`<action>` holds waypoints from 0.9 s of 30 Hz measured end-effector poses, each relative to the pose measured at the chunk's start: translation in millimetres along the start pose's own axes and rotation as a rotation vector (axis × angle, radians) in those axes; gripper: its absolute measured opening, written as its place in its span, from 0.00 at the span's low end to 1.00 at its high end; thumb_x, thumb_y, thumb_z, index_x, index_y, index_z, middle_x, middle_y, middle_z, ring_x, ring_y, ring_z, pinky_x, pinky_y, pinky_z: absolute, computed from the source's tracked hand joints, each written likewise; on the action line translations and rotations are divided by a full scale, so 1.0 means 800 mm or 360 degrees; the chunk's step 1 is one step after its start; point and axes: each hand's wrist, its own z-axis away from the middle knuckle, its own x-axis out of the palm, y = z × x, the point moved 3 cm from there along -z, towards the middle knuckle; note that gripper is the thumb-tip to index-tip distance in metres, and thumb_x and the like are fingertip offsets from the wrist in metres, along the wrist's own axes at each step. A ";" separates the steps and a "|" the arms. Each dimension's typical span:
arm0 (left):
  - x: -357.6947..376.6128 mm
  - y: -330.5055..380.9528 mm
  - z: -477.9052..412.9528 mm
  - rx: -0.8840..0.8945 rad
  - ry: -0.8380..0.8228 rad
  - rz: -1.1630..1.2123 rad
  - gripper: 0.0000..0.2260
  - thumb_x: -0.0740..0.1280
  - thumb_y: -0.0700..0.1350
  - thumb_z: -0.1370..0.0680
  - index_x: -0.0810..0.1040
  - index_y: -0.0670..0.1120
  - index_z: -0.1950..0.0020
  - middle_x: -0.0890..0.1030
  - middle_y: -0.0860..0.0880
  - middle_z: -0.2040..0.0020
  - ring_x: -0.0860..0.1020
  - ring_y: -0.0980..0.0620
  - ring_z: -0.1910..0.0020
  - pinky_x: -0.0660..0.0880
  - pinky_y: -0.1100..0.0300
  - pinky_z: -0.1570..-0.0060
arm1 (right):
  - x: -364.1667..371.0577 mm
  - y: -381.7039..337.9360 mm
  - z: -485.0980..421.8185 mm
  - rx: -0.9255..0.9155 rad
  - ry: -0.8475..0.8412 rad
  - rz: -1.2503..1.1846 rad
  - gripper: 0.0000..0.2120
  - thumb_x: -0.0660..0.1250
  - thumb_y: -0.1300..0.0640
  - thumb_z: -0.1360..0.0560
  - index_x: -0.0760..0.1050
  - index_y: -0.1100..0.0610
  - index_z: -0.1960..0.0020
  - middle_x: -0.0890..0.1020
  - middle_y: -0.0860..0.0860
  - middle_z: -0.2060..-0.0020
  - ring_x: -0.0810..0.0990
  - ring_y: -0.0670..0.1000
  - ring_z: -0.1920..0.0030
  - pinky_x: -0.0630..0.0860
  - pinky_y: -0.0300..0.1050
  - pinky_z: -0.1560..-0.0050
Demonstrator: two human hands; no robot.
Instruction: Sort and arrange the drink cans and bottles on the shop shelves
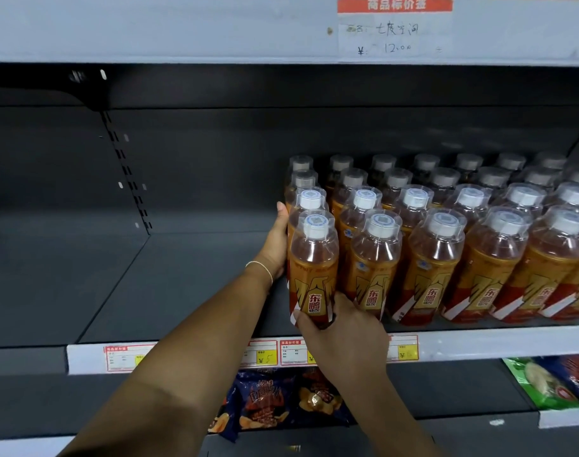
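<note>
Several orange drink bottles (429, 265) with white caps and clear cup lids stand in rows on the right half of the dark shelf (169, 285). The front-left bottle (312, 268) stands at the corner of the block. My left hand (276, 245) lies flat with straight fingers against the left side of the leftmost column, behind that bottle. My right hand (340, 328) grips the base of the front-left bottle from the front, fingers curled round its lower label.
The shelf's left half is bare. Price tags (291, 352) line the shelf's front edge. Snack bags (271, 404) lie on the shelf below, more (551, 380) at lower right. An upper shelf edge with a handwritten price label (395, 28) is overhead.
</note>
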 end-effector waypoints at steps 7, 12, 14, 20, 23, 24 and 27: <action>-0.001 -0.002 -0.001 -0.0009 -0.0019 -0.0004 0.33 0.46 0.68 0.20 0.88 0.54 0.53 0.86 0.49 0.52 0.84 0.54 0.53 0.80 0.59 0.53 | 0.000 -0.001 0.001 -0.0013 0.0031 0.0002 0.25 0.65 0.30 0.29 0.79 0.50 0.49 0.83 0.45 0.61 0.83 0.49 0.60 0.68 0.39 0.64; -0.002 -0.003 -0.002 -0.0002 0.0018 0.0024 0.33 0.46 0.67 0.20 0.87 0.52 0.52 0.85 0.48 0.48 0.83 0.53 0.48 0.80 0.58 0.53 | -0.002 0.000 0.000 -0.0015 0.0012 -0.0009 0.25 0.65 0.30 0.29 0.78 0.50 0.49 0.83 0.45 0.60 0.83 0.49 0.60 0.67 0.38 0.63; -0.003 -0.002 -0.002 -0.0006 0.0064 0.0058 0.32 0.47 0.67 0.20 0.85 0.49 0.49 0.81 0.48 0.44 0.79 0.54 0.44 0.79 0.56 0.51 | -0.002 0.001 0.001 -0.0019 0.0014 -0.0004 0.25 0.65 0.29 0.29 0.78 0.50 0.49 0.83 0.45 0.60 0.83 0.48 0.59 0.67 0.38 0.63; -0.011 -0.012 0.020 0.0096 0.0439 -0.0153 0.32 0.47 0.66 0.19 0.70 0.45 0.27 0.77 0.40 0.33 0.76 0.42 0.34 0.69 0.44 0.31 | -0.003 0.001 -0.001 -0.0030 0.0024 -0.0036 0.25 0.66 0.29 0.29 0.78 0.51 0.51 0.84 0.46 0.60 0.83 0.49 0.59 0.67 0.39 0.63; 0.003 -0.019 0.058 0.0227 0.0398 -0.0254 0.30 0.49 0.66 0.19 0.73 0.47 0.30 0.80 0.43 0.37 0.78 0.44 0.37 0.69 0.43 0.31 | -0.003 0.007 -0.003 -0.0090 -0.0030 -0.0082 0.26 0.65 0.29 0.29 0.79 0.51 0.50 0.84 0.45 0.57 0.83 0.47 0.57 0.71 0.39 0.60; 0.008 -0.020 0.073 0.0298 0.0371 -0.0280 0.29 0.50 0.67 0.20 0.74 0.49 0.31 0.81 0.44 0.37 0.78 0.46 0.37 0.69 0.43 0.31 | -0.005 0.010 -0.003 -0.0122 -0.0023 -0.0142 0.25 0.66 0.30 0.29 0.79 0.51 0.50 0.84 0.44 0.58 0.83 0.47 0.57 0.72 0.38 0.59; 0.013 -0.033 0.119 0.0510 0.0237 -0.0520 0.32 0.54 0.72 0.24 0.67 0.56 0.25 0.73 0.49 0.28 0.71 0.49 0.29 0.66 0.43 0.29 | -0.015 0.024 0.005 -0.0188 0.0105 -0.0325 0.19 0.71 0.37 0.28 0.82 0.53 0.52 0.85 0.45 0.60 0.83 0.46 0.60 0.76 0.39 0.60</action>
